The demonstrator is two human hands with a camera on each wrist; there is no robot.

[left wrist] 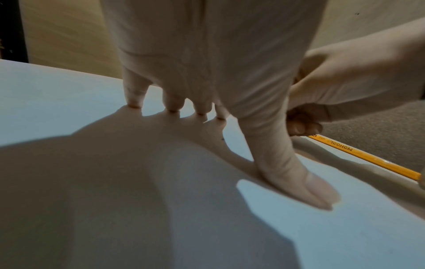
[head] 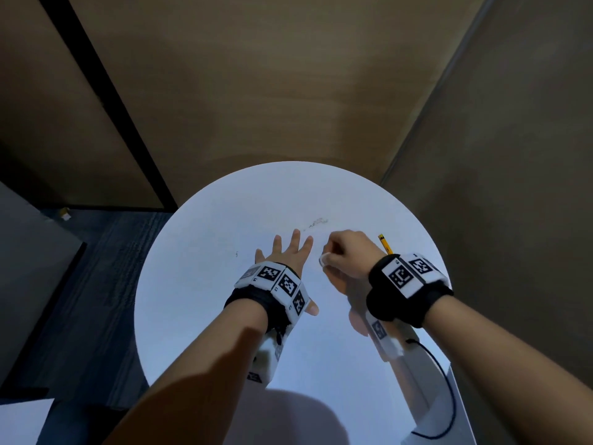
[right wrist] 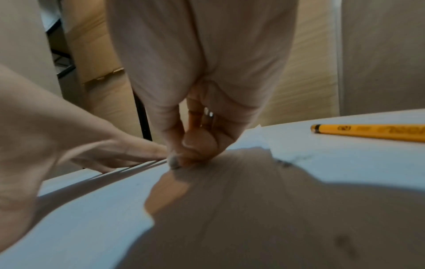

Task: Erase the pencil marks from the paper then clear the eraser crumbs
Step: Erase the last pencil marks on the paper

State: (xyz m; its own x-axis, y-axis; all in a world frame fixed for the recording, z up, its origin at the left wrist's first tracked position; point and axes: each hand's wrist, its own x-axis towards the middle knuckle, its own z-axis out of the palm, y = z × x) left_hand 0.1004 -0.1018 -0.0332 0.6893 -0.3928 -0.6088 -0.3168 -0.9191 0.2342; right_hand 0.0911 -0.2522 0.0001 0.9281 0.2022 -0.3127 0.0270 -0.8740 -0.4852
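Here, flat left hand (head: 286, 252) on smooth paper (left wrist: 69, 87), right hand (head: 348, 252) pinching seemingly rounded eraser (right wrist: 174, 162)

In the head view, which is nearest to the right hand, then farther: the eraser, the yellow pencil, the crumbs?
1. Eraser: pinched in the right hand, at its fingertips.
2. Yellow pencil: just right of the hand, behind the wrist.
3. Crumbs: farther up the paper.

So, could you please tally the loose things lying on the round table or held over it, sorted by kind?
Pencil: 1
Eraser: 1
Sheet of paper: 1
Total: 3
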